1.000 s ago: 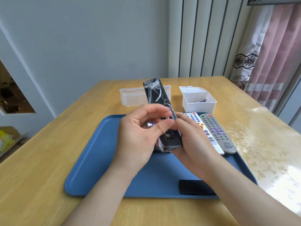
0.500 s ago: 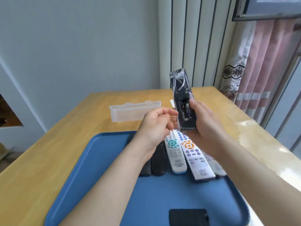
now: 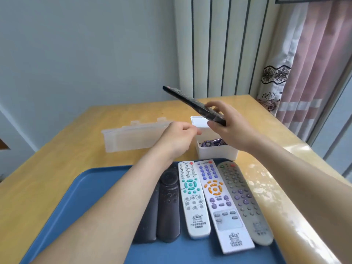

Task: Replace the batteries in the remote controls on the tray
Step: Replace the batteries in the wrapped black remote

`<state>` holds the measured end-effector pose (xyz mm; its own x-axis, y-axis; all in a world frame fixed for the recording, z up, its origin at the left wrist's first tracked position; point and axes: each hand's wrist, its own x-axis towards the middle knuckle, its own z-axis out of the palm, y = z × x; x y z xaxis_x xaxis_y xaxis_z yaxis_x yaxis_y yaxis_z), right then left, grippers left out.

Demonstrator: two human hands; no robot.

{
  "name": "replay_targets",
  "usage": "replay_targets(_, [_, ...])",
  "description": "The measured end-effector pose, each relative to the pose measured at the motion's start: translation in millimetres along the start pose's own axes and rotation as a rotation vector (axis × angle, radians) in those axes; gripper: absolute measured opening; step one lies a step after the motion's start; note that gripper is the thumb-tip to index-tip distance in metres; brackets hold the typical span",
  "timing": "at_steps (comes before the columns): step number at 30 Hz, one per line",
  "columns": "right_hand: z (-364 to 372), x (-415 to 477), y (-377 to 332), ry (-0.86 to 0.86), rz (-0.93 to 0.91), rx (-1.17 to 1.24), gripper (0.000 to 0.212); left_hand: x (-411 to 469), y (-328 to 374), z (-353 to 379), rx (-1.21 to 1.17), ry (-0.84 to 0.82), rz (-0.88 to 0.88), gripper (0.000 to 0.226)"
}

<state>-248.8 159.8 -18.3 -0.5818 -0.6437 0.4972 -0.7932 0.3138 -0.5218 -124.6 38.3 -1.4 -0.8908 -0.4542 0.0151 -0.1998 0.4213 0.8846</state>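
Note:
My right hand [image 3: 233, 130] grips a black remote [image 3: 192, 103] by its lower end and holds it tilted, button side up, above a small white box [image 3: 217, 152] with several batteries [image 3: 211, 143] in it. My left hand [image 3: 177, 138] hovers at the box's left rim, fingers curled and thumb against forefinger; the battery it pinches is hidden inside the fingers. On the blue tray [image 3: 91, 187] lie two black remotes [image 3: 169, 206], a white remote with teal buttons [image 3: 192, 199], a white remote with orange buttons [image 3: 219, 202] and a grey remote [image 3: 244, 202], side by side.
A long translucent plastic box [image 3: 133, 138] stands on the wooden table [image 3: 57, 159] left of the white box. A wall and a ribbed panel close the far side. A pink curtain [image 3: 314, 63] hangs at the right.
My left hand took a battery from the black remote and moved forward to the white box. My right hand lifted the remote and turned it button side up. The view tilted towards the table's far end.

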Motion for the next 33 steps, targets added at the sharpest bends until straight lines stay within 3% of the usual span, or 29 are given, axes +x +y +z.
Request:
replay_targets(2, [-3, -6, -11, 0.052, 0.078, 0.211, 0.034, -8, 1, -5, -0.187, -0.069, -0.075, 0.027])
replay_targets(6, [-15, -28, -55, 0.122, 0.397, 0.987, 0.022, -37, 8, -19, -0.489, -0.163, -0.034, 0.039])
replay_targets(8, [-20, -41, -73, 0.11, 0.527, 1.28, 0.027, -54, 10, -22, -0.51, -0.058, 0.087, 0.037])
replay_targets(10, [-21, -58, -95, 0.083, 0.59, 1.421, 0.03, -79, 12, -29, -0.511, 0.097, 0.206, 0.031])
replay_targets(14, [-11, -84, -125, -0.007, 0.564, 1.547, 0.02, -111, 12, -32, -0.433, 0.257, 0.341, 0.025])
replay_targets(16, [-5, -95, -140, -0.04, 0.514, 1.567, 0.025, -124, 7, -36, -0.449, 0.319, 0.363, 0.022])
replay_targets(23, [10, -118, -161, -0.023, 0.475, 1.5, 0.04, -155, -13, -42, -0.644, 0.338, 0.326, 0.024])
replay_targets(27, [15, -124, -166, 0.007, 0.464, 1.446, 0.045, -161, -20, -40, -0.588, 0.413, 0.332, 0.022])
replay_targets(33, [19, -127, -170, 0.017, 0.537, 1.447, 0.022, -170, -20, -38, -0.508, 0.489, 0.454, 0.015])
